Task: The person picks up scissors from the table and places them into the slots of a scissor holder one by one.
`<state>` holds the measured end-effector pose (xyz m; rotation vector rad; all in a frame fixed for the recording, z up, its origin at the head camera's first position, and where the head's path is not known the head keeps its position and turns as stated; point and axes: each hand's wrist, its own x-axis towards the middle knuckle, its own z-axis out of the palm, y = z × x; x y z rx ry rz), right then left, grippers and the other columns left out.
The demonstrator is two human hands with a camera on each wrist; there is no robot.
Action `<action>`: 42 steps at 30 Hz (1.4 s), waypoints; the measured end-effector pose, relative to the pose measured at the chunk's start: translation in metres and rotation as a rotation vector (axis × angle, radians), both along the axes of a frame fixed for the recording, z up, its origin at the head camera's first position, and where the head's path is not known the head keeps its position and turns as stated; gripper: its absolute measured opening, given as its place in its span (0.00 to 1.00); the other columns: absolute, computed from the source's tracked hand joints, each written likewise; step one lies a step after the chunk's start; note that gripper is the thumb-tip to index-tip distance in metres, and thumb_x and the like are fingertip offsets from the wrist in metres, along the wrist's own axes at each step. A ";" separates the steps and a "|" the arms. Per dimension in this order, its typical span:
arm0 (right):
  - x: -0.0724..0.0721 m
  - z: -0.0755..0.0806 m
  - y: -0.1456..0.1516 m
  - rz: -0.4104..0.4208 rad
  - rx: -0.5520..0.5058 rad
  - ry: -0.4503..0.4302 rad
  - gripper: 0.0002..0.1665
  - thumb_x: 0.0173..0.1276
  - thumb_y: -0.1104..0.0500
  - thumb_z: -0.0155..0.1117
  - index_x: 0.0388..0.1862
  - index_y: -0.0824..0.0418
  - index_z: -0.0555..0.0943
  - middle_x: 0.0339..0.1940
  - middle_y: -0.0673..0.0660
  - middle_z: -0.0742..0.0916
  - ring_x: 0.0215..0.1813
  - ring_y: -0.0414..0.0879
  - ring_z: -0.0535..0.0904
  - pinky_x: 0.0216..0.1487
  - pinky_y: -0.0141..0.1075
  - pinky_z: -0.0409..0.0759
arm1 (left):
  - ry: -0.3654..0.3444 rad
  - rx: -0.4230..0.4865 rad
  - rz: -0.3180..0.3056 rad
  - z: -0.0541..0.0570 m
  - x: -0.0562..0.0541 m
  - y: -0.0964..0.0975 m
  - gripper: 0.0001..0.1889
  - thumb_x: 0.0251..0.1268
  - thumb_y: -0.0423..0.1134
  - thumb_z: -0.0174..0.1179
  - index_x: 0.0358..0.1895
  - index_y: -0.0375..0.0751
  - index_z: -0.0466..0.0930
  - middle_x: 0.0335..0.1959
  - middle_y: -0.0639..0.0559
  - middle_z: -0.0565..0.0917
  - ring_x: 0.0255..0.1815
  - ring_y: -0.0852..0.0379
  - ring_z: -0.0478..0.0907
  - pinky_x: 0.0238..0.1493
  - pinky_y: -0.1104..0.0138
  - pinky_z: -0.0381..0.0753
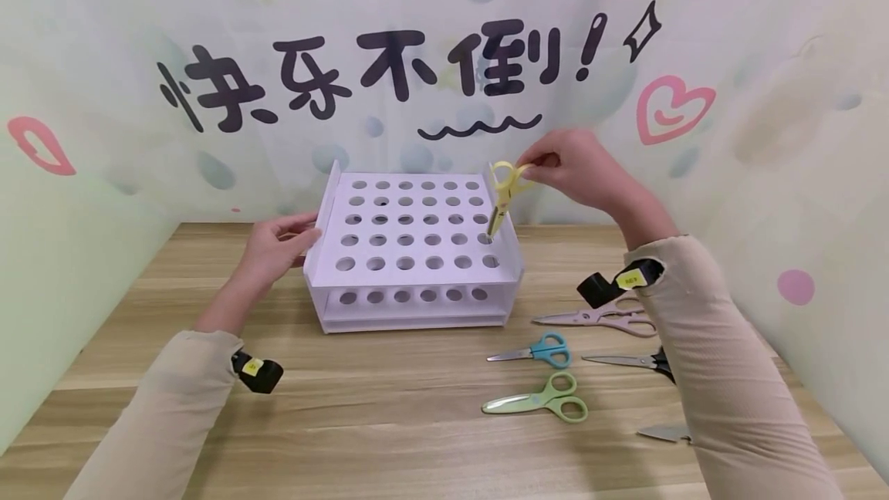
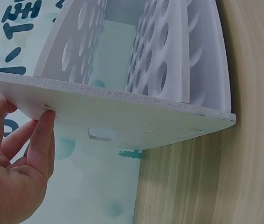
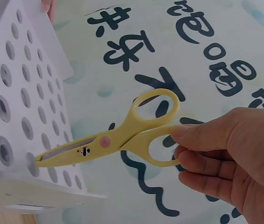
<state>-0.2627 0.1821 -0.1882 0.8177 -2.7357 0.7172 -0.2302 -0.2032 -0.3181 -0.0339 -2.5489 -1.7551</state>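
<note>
A white two-tier rack (image 1: 406,275) with rows of round holes stands on the wooden table near the wall. At its left side panel, my left hand (image 1: 274,249) grips the rear edge; in the left wrist view, the left hand's fingers (image 2: 42,140) press the panel's outer face. Between thumb and fingers my right hand (image 1: 579,172) pinches one handle loop of yellow scissors (image 3: 105,141). These scissors are closed and slant downward, tip at a hole in the right-hand column. Whether the tip is inside that hole I cannot tell.
Right of the rack lie pink scissors (image 1: 590,317), blue-handled scissors (image 1: 545,350), green scissors (image 1: 538,401) and black-handled scissors (image 1: 625,360). Another blade (image 1: 663,433) shows beside the right sleeve, its handle hidden. A printed cloth wall (image 1: 389,130) rises behind the rack.
</note>
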 end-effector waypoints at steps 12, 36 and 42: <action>-0.018 -0.025 -0.006 -0.002 0.038 -0.072 0.09 0.59 0.68 0.64 0.40 0.66 0.84 0.34 0.58 0.84 0.35 0.49 0.73 0.35 0.37 0.76 | 0.001 0.002 0.002 -0.001 0.000 0.000 0.28 0.65 0.46 0.55 0.65 0.39 0.65 0.50 0.42 0.71 0.42 0.61 0.72 0.37 0.73 0.80; -0.032 -0.051 -0.013 0.029 0.062 -0.182 0.09 0.59 0.68 0.64 0.39 0.67 0.84 0.37 0.59 0.85 0.38 0.49 0.77 0.41 0.40 0.78 | 0.000 0.007 0.007 -0.002 0.000 0.000 0.28 0.64 0.47 0.55 0.65 0.39 0.65 0.50 0.44 0.71 0.41 0.62 0.71 0.36 0.74 0.80; -0.032 -0.057 -0.016 0.051 0.084 -0.176 0.09 0.59 0.67 0.65 0.39 0.65 0.84 0.36 0.57 0.85 0.37 0.48 0.77 0.40 0.39 0.78 | -0.001 0.008 0.001 -0.002 0.000 -0.001 0.28 0.65 0.46 0.55 0.65 0.39 0.65 0.51 0.43 0.71 0.42 0.61 0.71 0.37 0.74 0.80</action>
